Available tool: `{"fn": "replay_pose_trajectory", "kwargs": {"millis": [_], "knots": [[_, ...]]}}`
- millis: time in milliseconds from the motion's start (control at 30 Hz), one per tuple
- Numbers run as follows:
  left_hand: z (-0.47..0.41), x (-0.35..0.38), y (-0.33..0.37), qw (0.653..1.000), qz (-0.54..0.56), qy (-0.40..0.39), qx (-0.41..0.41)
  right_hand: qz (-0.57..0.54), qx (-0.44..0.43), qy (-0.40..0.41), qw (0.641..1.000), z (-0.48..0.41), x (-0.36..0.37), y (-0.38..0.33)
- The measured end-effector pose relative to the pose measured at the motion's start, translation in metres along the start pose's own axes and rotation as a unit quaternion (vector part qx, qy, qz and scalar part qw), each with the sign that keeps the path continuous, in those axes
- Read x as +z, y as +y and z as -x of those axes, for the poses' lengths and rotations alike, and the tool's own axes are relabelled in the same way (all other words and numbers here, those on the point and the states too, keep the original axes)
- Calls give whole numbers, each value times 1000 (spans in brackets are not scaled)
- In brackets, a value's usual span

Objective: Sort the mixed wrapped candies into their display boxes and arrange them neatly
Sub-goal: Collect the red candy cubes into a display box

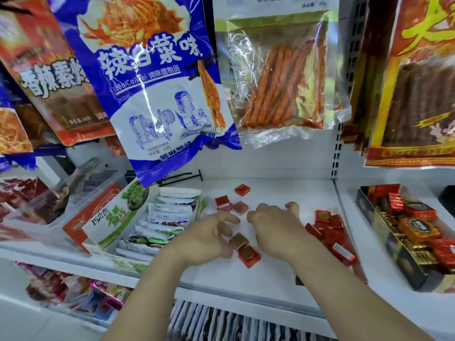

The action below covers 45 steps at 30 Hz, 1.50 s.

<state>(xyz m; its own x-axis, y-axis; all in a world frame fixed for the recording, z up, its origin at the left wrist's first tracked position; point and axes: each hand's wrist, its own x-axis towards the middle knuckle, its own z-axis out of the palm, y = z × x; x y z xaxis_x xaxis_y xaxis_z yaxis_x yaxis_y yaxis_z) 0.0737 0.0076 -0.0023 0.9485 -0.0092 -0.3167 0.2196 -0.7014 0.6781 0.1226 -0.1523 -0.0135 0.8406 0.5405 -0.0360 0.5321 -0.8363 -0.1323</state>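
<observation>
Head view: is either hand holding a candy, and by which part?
The left hand looks to pinch a brown-topped candy by its left edge, but blur leaves that unsure. On the right hand the fingertips are hidden, so it cannot be told.

The white shelf [246, 279] bears scattered red candies [330, 230] and a green display box [110, 217].

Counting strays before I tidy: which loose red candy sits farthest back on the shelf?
The single red candy lying alone behind the red-and-pink pair; all the other loose candies lie further forward.
</observation>
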Motion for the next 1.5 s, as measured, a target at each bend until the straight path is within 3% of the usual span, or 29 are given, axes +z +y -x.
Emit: {"fn": "replay_pose_trajectory", "kwargs": {"millis": [100,167,267,333,533,667,1000,1167,1500], "knots": [[-20,1,2,979,-59,184,62,-28,-36,22,999,4,-3,0],[-40,7,4,960,-113,244,79,-78,-61,28,995,9,0,-1],[-64,14,0,955,-200,214,49,-69,-85,5,994,17,10,-6],[-68,19,-1,961,-200,188,39,-38,-87,-15,995,20,15,-7],[-69,22,2,953,-237,185,45,-52,-101,46,992,25,18,-2],[-59,16,8,948,-279,140,55,-62,-89,24,994,28,13,1],[-44,12,7,959,-257,117,41,-83,-82,-29,993,32,3,0],[-35,5,5,958,-248,134,48,-77,-75,-21,994,30,2,-4],[1,0,6,977,-199,65,36,-98,-70,7,993,26,0,-3]]}}
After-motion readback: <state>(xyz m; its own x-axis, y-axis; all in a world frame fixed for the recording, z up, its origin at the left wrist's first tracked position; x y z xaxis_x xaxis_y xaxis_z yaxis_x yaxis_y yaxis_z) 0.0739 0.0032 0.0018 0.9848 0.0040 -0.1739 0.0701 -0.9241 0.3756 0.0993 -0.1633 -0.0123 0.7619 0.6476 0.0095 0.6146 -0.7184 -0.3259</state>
